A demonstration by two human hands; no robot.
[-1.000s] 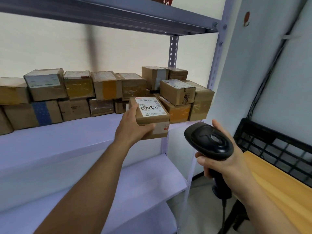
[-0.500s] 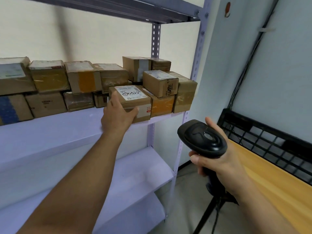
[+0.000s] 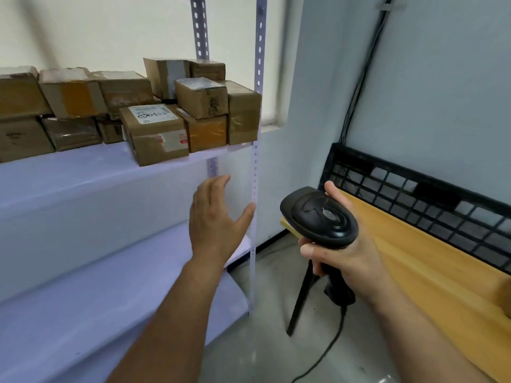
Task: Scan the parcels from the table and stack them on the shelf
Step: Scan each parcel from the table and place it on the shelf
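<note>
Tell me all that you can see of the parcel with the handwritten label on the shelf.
The parcel is a brown cardboard box with a white label bearing handwriting on top and a red-and-white sticker on its front. It sits flat at the front edge of the shelf, apparently touching an orange-taped box beside it. No hand touches it.

labelled parcel (image 3: 154, 134): brown carton, white label with handwriting on top, red-and-white tape on front, lying flat at front edge of shelf (image 3: 69, 175), beside an orange-taped parcel (image 3: 207, 132) | other parcels (image 3: 74, 92): brown cartons, two tiers, along shelf behind | scanner (image 3: 318, 217): black, corded, held in right grip (image 3: 345, 255)
</note>
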